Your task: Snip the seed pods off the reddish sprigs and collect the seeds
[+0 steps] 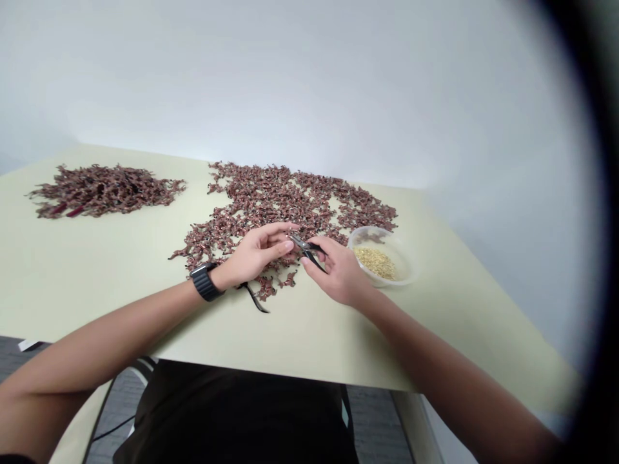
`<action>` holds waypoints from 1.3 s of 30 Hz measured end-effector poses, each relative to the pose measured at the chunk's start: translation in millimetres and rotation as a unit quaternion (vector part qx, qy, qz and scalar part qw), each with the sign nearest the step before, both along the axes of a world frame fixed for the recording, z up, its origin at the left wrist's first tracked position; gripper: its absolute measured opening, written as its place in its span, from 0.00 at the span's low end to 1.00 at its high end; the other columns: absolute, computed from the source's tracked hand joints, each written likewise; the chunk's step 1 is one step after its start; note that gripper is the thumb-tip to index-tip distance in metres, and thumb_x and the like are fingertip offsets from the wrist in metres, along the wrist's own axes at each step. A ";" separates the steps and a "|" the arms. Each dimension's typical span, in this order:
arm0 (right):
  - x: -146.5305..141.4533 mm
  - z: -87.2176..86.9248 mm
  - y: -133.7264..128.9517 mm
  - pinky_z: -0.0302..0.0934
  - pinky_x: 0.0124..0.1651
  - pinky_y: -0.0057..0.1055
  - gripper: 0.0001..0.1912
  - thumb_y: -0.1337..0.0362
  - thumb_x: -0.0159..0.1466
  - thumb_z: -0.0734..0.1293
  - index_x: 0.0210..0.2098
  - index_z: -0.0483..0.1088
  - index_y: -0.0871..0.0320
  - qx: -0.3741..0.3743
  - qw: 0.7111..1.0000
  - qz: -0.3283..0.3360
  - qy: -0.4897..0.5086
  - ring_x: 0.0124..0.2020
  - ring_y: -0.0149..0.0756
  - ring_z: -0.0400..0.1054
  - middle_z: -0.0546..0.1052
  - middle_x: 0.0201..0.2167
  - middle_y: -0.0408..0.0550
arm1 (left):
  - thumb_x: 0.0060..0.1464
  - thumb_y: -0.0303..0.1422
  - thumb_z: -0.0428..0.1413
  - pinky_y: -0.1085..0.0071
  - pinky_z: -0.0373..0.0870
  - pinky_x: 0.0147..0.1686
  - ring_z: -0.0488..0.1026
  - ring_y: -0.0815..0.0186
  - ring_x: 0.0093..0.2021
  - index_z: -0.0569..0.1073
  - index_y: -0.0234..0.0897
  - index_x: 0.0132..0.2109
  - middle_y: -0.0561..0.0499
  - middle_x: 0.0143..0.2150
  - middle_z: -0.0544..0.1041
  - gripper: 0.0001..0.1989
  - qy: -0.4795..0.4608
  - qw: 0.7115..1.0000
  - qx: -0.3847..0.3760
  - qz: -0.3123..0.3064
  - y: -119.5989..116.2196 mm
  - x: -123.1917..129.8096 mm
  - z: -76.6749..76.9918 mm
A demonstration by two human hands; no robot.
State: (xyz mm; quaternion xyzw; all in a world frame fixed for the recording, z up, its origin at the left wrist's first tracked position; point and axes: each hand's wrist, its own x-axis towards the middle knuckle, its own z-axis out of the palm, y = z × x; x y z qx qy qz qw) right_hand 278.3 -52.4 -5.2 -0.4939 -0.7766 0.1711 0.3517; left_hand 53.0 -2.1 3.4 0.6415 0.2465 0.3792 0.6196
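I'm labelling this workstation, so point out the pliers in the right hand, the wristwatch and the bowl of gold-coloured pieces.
Held pliers (303, 244): head view, on the metal head.
Wristwatch (207, 283): head view, on the dark band.
Bowl (403, 254): head view, on the bare right-hand wall.

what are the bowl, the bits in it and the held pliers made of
Bowl: probably plastic, smooth, judging by its milky, see-through look. Bits: perhaps metal, from their shiny golden colour; too small to be sure. Pliers: likely steel head, showing a grey sheen; handles black, possibly plastic or rubber.
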 end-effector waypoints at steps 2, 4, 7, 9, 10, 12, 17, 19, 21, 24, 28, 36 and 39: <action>0.8 -0.8 0.7 0.61 0.38 0.34 0.16 0.55 0.68 0.66 0.52 0.69 0.54 0.013 1.000 0.004 -0.009 0.34 0.38 0.64 0.72 0.37 0.50 | 0.62 0.39 0.61 0.67 0.76 0.46 0.79 0.64 0.40 0.71 0.34 0.63 0.44 0.42 0.81 0.26 -0.006 1.000 -0.010 -0.010 0.5 -0.5 1.0; 1.4 -0.6 1.0 0.61 0.38 0.35 0.16 0.55 0.68 0.65 0.53 0.68 0.55 0.029 0.999 0.007 -0.016 0.34 0.38 0.64 0.72 0.37 0.49 | 0.62 0.39 0.61 0.68 0.75 0.43 0.79 0.65 0.38 0.72 0.34 0.62 0.44 0.42 0.81 0.25 -0.013 0.999 -0.023 -0.017 0.8 -1.0 1.5; 2.0 1.5 1.3 0.60 0.38 0.34 0.15 0.56 0.68 0.65 0.52 0.69 0.55 0.056 0.998 0.007 -0.024 0.33 0.37 0.63 0.72 0.36 0.49 | 0.63 0.39 0.60 0.68 0.75 0.43 0.78 0.65 0.38 0.74 0.34 0.61 0.44 0.41 0.81 0.23 -0.043 0.996 -0.068 -0.033 1.4 -1.5 0.7; 2.2 3.4 1.5 0.60 0.38 0.34 0.14 0.57 0.68 0.65 0.51 0.69 0.55 0.069 0.997 0.007 -0.029 0.32 0.37 0.63 0.71 0.35 0.48 | 0.64 0.40 0.58 0.67 0.75 0.44 0.79 0.64 0.37 0.75 0.33 0.61 0.43 0.40 0.80 0.23 -0.067 0.991 -0.104 -0.045 1.7 -1.4 -0.1; 2.2 4.2 1.6 0.59 0.38 0.34 0.14 0.57 0.68 0.65 0.51 0.69 0.55 0.073 0.997 0.008 -0.030 0.32 0.37 0.63 0.71 0.35 0.48 | 0.64 0.41 0.58 0.66 0.75 0.44 0.79 0.64 0.37 0.75 0.33 0.61 0.43 0.40 0.80 0.23 -0.074 0.989 -0.117 -0.048 1.9 -1.3 -0.1; 2.0 5.4 1.5 0.59 0.38 0.34 0.14 0.58 0.69 0.65 0.51 0.69 0.56 0.076 0.997 0.009 -0.028 0.33 0.37 0.63 0.71 0.34 0.48 | 0.64 0.41 0.58 0.66 0.76 0.45 0.79 0.64 0.37 0.75 0.33 0.60 0.42 0.41 0.81 0.23 -0.074 0.988 -0.126 -0.049 2.1 -1.0 1.1; -0.9 6.2 -1.0 0.57 0.36 0.33 0.13 0.55 0.69 0.64 0.48 0.70 0.55 0.002 1.000 0.000 -0.003 0.32 0.35 0.62 0.71 0.33 0.46 | 0.62 0.41 0.60 0.67 0.76 0.44 0.80 0.63 0.39 0.74 0.34 0.62 0.42 0.45 0.82 0.25 0.004 0.999 -0.053 -0.003 2.5 -2.3 9.2; -3.1 6.9 -2.6 0.56 0.35 0.32 0.13 0.53 0.70 0.64 0.46 0.71 0.54 -0.047 0.999 -0.007 0.020 0.31 0.34 0.62 0.71 0.32 0.45 | 0.61 0.42 0.60 0.67 0.76 0.44 0.80 0.63 0.39 0.73 0.33 0.63 0.43 0.42 0.83 0.27 0.050 0.998 0.006 0.024 3.4 -3.7 10.8; -5.6 7.5 -3.8 0.55 0.34 0.31 0.13 0.52 0.70 0.63 0.45 0.71 0.54 -0.087 0.995 -0.007 0.046 0.30 0.33 0.62 0.71 0.31 0.43 | 0.61 0.42 0.61 0.66 0.77 0.46 0.80 0.62 0.41 0.71 0.32 0.64 0.42 0.43 0.83 0.29 0.078 0.995 0.057 0.042 4.6 -4.8 10.0; -9.7 7.4 -4.9 0.55 0.33 0.31 0.14 0.51 0.70 0.63 0.43 0.71 0.54 -0.127 0.987 0.007 0.094 0.30 0.33 0.61 0.69 0.30 0.43 | 0.61 0.42 0.60 0.62 0.76 0.51 0.80 0.57 0.48 0.70 0.32 0.66 0.40 0.51 0.81 0.30 0.090 0.987 0.118 0.062 5.8 -5.6 5.7; -14.2 7.6 -6.8 0.48 0.25 0.28 0.16 0.48 0.69 0.63 0.41 0.69 0.54 -0.256 0.942 0.023 0.214 0.25 0.30 0.51 0.60 0.26 0.40 | 0.62 0.41 0.59 0.61 0.73 0.57 0.79 0.56 0.53 0.69 0.36 0.67 0.42 0.54 0.81 0.29 0.161 0.948 0.250 0.112 6.2 -7.8 1.4; -10.6 28.1 -9.3 0.29 0.20 0.25 0.18 0.46 0.67 0.63 0.39 0.66 0.56 -0.523 0.749 0.094 0.396 0.23 0.27 0.35 0.52 0.26 0.37 | 0.66 0.33 0.54 0.58 0.67 0.62 0.75 0.57 0.58 0.66 0.38 0.69 0.39 0.61 0.75 0.26 0.265 0.828 0.487 0.080 14.9 -18.3 4.2; -9.0 26.8 -8.1 0.31 0.19 0.25 0.20 0.44 0.67 0.63 0.40 0.67 0.56 -0.507 0.774 0.081 0.370 0.22 0.27 0.36 0.53 0.26 0.37 | 0.66 0.35 0.54 0.61 0.69 0.59 0.76 0.58 0.54 0.67 0.38 0.69 0.40 0.59 0.77 0.26 0.264 0.845 0.455 0.092 13.8 -16.6 4.7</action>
